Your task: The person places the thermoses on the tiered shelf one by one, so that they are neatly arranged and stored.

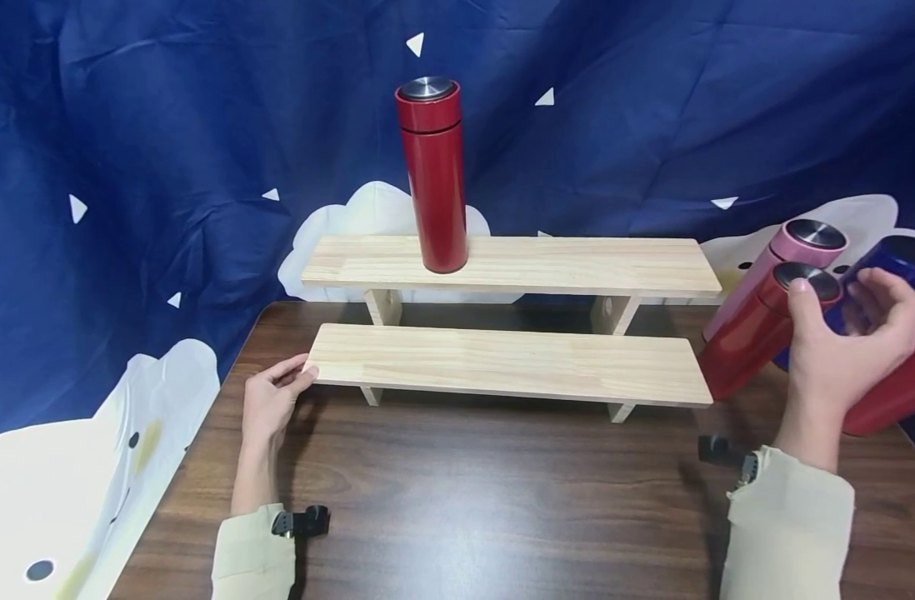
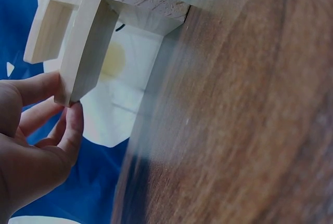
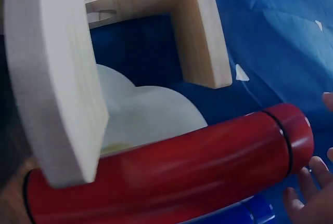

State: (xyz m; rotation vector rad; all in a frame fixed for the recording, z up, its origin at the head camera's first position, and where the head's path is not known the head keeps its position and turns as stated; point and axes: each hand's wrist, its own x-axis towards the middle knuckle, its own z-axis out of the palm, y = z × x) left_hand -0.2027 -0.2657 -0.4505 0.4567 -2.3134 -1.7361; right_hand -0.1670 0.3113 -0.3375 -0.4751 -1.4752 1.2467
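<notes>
My left hand (image 1: 270, 404) pinches the left end of the lower board of a two-tier wooden shelf (image 1: 502, 360), thumb on one face and fingers on the other in the left wrist view. On the upper tier a red flask (image 1: 437, 192) with a steel lid stands upright. My right hand (image 1: 851, 350) is raised at the right, thumb and fingers spread apart, beside the lid end of a second red flask (image 1: 746, 337). In the right wrist view its fingertips (image 3: 320, 168) are right at that flask's cap, not wrapped round it.
Close behind the second red flask is a pink flask (image 1: 746, 279). A blue flask (image 1: 903, 262) lies partly behind my right hand, and another red flask (image 1: 896, 387) stands at the far right. Dark wooden tabletop (image 1: 487, 500) extends in front; a blue patterned curtain (image 1: 202, 108) hangs behind.
</notes>
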